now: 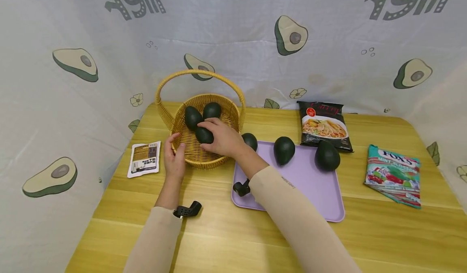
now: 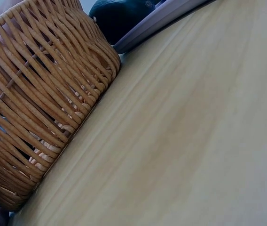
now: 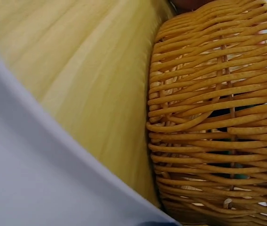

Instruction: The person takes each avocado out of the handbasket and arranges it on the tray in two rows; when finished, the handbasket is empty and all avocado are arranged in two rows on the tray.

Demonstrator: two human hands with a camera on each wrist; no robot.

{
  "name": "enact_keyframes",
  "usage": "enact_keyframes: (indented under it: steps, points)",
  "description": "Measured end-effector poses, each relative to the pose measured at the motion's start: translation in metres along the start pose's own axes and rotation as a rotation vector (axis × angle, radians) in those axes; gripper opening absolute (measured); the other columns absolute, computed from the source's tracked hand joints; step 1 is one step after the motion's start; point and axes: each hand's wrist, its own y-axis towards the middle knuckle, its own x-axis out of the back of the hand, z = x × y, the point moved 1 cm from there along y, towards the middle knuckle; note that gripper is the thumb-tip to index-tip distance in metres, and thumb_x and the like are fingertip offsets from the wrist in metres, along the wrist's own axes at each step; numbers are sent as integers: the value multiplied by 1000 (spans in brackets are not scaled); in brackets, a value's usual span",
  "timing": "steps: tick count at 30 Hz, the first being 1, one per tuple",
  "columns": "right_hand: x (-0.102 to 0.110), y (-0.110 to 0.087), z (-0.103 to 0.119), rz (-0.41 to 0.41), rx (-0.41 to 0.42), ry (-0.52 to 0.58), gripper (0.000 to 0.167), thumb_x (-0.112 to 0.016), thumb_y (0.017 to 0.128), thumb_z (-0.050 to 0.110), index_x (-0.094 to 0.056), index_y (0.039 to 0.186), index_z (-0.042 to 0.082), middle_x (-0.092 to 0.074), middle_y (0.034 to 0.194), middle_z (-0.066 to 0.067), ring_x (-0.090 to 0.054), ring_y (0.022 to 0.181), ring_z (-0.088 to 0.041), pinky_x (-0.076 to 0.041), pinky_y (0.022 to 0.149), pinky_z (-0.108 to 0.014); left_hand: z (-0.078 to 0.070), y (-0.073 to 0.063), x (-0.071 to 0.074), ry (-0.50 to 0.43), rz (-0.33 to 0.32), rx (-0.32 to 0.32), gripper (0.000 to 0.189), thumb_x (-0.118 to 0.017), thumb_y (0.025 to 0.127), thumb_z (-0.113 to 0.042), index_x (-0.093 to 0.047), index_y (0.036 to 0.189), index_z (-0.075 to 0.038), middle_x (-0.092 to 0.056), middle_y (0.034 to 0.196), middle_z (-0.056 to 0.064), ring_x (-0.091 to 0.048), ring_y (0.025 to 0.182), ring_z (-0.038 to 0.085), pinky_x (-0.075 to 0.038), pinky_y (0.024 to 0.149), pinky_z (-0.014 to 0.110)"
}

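Observation:
A yellow wicker basket (image 1: 204,162) with a tall arched handle stands at the back left of the table, also close up in both wrist views. Two dark green avocados (image 1: 193,118) lie in it. My right hand (image 1: 222,139) reaches over its rim and holds another avocado (image 1: 204,135) inside. At the basket's near left side my left hand (image 1: 174,159) steadies it, thumb and fingers about the wall. To the right, a lilac tray (image 1: 306,192) bears a pear-shaped avocado (image 1: 284,150), one at its back right corner (image 1: 327,156) and one partly hidden behind my right arm (image 1: 250,141).
A white-edged packet (image 1: 144,158) lies left of the basket. Behind the tray is a black noodle packet (image 1: 324,125); a teal candy bag (image 1: 393,175) lies at the right. An avocado-print cloth (image 1: 237,30) hangs behind the wooden table (image 1: 215,232).

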Motion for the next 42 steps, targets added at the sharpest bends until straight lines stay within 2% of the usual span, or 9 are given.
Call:
enact_keyframes:
  steps: [5,15,20,23,31,36,42]
  points:
    - [0,-8,0,-138,71,54,67,-78,89,39,-53,149,24,-43,158,-5,-50,141,-28,-46,112,-46,0,-1,1,-10,4,13,39,-50,100,-8,-51,139,-1,-43,150,13,-35,143,22,-26,118,38]
    - [3,-30,5,-366,127,264,67,-82,86,32,-55,145,18,-44,157,-6,-47,144,-27,-50,108,-44,-1,-1,-1,-4,-3,-7,39,-50,99,-7,-50,138,0,-44,148,16,-35,144,23,-24,119,40]
    - [3,-44,10,-419,150,347,66,-84,84,28,-56,143,15,-46,154,-8,-53,137,-27,-57,96,-38,-1,0,-1,-25,-12,-22,38,-51,99,-5,-51,136,1,-45,147,17,-35,144,24,-22,121,42]
    - [4,-52,12,-447,156,397,67,-86,83,24,-56,142,14,-46,153,-10,-55,134,-28,-59,93,-37,0,1,0,-25,-17,-16,38,-51,99,-5,-52,136,1,-46,147,16,-36,144,23,-23,121,41]
    - [8,-76,12,-514,163,508,68,-88,80,15,-57,140,13,-48,150,-11,-59,127,-28,-60,88,-44,-2,1,-1,-29,-13,7,39,-51,99,-7,-51,137,0,-44,149,16,-34,144,23,-23,119,41]
    - [9,-91,6,-537,147,497,70,-88,80,16,-56,142,14,-48,150,-13,-58,127,-28,-59,86,-48,-2,0,-1,-48,-9,7,39,-50,99,-6,-51,137,1,-43,150,16,-33,144,22,-22,118,40]
    - [13,-110,-7,-553,56,459,71,-87,80,17,-55,143,14,-48,150,-9,-54,131,-25,-58,89,-45,-2,0,-1,-58,0,10,40,-49,99,-6,-50,138,0,-43,151,16,-35,141,23,-26,113,37]
